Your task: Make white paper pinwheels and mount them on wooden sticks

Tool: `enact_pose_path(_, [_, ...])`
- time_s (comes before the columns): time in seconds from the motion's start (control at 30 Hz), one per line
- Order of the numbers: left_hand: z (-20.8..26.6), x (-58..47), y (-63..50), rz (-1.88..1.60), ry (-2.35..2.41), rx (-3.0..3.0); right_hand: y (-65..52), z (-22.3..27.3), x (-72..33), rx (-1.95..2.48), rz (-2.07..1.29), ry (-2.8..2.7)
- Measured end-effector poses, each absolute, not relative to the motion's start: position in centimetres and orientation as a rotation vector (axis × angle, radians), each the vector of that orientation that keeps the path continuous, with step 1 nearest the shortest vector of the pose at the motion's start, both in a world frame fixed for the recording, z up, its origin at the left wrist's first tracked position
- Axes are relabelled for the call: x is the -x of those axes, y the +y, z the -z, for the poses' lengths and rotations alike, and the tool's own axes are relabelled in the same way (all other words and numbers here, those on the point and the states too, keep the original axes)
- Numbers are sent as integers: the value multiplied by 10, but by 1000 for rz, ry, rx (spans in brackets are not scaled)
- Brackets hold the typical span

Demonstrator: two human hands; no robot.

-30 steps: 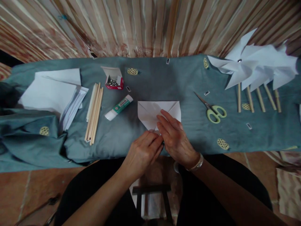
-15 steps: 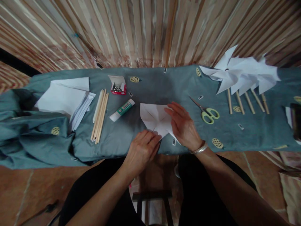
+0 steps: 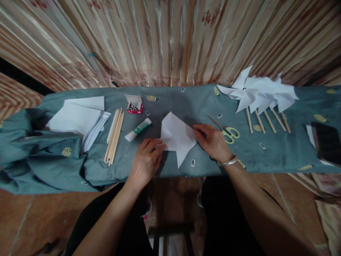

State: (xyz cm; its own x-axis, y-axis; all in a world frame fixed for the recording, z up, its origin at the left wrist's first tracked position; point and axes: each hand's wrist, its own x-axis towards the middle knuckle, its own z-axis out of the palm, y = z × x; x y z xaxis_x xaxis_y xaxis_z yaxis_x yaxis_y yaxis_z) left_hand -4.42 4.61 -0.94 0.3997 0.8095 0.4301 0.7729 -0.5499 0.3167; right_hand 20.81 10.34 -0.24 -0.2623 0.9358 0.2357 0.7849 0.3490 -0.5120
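A white sheet of paper (image 3: 178, 135), cut into points, lies on the cloth between my hands, one point aimed toward me. My left hand (image 3: 147, 156) pinches its left corner between thumb and fingers. At the paper's right edge, my right hand (image 3: 213, 140) grips a corner with thumb and fingertips; a silver bracelet circles that wrist. Green-handled scissors (image 3: 229, 134) lie just beyond my right hand. Left of the paper rests a green and white glue stick (image 3: 138, 129).
An open red box of metal pins (image 3: 134, 106) stands farther back. Wooden sticks (image 3: 114, 137) and stacked white paper (image 3: 76, 115) lie left. Several paper pinwheels (image 3: 261, 92) on sticks are at back right, a dark phone (image 3: 326, 142) at far right. A striped curtain (image 3: 170, 42) hangs behind.
The paper has turned, so its points face differently. My left hand has moved left to its left corner, and my right hand has slid to its right edge. The view has shifted slightly.
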Motion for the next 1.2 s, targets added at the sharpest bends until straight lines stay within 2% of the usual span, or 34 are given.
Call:
enact_pose_path(0.17, [5,53,58,-855,1530,-2561,97,-4,-210,1614,-499,-2095])
enact_pose_path(0.37, [-4,35,51,-1039,1442,-2538,85,-11,-208,1715,-573,-2161])
enact_pose_path(0.47, [-2,14,40,-910,1275,-2558,82,-11,-207,1710,-592,-2165])
enact_pose_path(0.63, [3,-5,36,-633,1370,-2566,78,-10,-208,1692,-628,-2136])
enact_pose_path(0.83, [1,-8,37,-567,1399,-2674,70,-8,-216,1663,-635,-2073])
enact_pose_path(1.07, [5,-8,38,-658,1401,-2664,61,-7,-229,1627,-747,-1934])
enact_pose_path(1.2, [7,-7,33,-791,1319,-2601,59,-10,-237,1449,-1027,-1857])
